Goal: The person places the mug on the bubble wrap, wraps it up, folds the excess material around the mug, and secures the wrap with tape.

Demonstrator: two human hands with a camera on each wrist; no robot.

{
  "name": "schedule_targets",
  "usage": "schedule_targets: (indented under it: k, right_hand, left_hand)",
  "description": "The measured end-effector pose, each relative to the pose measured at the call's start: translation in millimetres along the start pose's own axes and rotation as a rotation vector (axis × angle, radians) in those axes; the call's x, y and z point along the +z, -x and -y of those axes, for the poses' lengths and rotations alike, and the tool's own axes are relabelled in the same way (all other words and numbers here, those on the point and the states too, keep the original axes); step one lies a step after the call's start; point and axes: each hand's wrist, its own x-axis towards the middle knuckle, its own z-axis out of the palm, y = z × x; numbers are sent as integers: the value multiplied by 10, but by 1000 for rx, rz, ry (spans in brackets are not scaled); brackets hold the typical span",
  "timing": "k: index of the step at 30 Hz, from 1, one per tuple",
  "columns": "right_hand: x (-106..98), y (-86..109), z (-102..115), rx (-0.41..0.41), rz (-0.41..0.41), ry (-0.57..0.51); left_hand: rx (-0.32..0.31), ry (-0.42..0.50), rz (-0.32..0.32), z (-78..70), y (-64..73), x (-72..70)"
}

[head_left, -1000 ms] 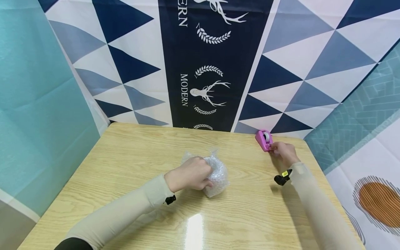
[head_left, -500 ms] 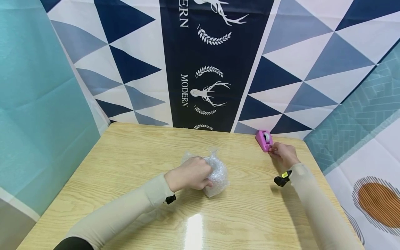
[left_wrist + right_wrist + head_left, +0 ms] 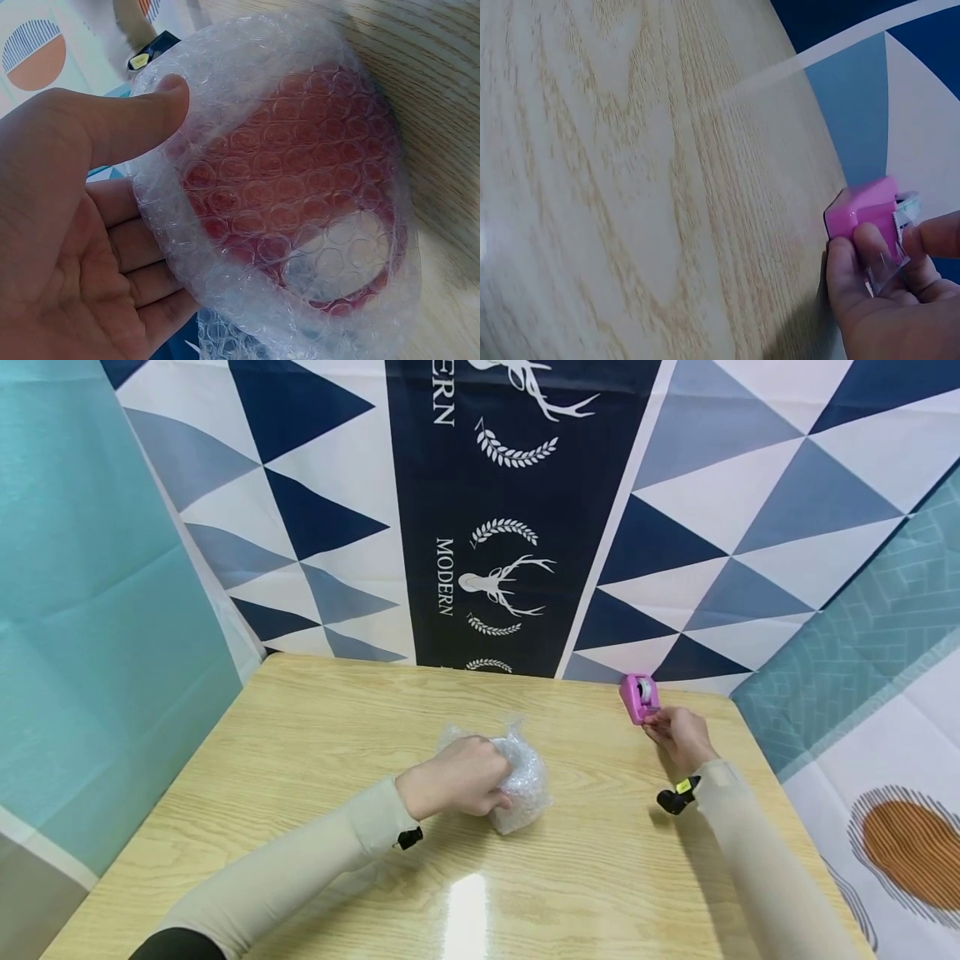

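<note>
Left hand (image 3: 459,777): grip curled round bubble-wrapped bundle (image 3: 527,777), mid-table (image 3: 322,718) | Right hand (image 3: 681,735): grip pinched on clear tape (image 3: 886,273), pink dispenser (image 3: 632,697) at bundle's 2 o'clock | Advised: dispenser steadied, tape taut, unfolded

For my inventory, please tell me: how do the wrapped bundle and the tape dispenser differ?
The bundle is clear bubble wrap over something red; the dispenser is pink and unwrapped. The bundle is rounded and larger; the dispenser, angular and smaller. Both are touched by fingers.
</note>
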Motion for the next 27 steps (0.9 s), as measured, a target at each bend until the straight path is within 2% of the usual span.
schedule_targets:
  k: [3,6,13,17,20,27]
  right_hand:
    - [-13,-3,-5,8,9,-3]
    - [-17,-24,-16,8,-10,41]
    - [24,-102,-50,27,-148,192]
    - [48,-111,-73,29,-184,234]
    - [53,-104,-79,20,-185,216]
    - [37,-106,-88,-22,-127,125]
  left_hand:
    - [-5,3,11,-2,0,1]
    - [-11,3,21,-3,-1,2]
    - [-15,17,15,3,-1,8]
    - [-19,22,17,4,-2,11]
    - [-18,22,19,6,-6,10]
    - [-12,27,20,11,-15,10]
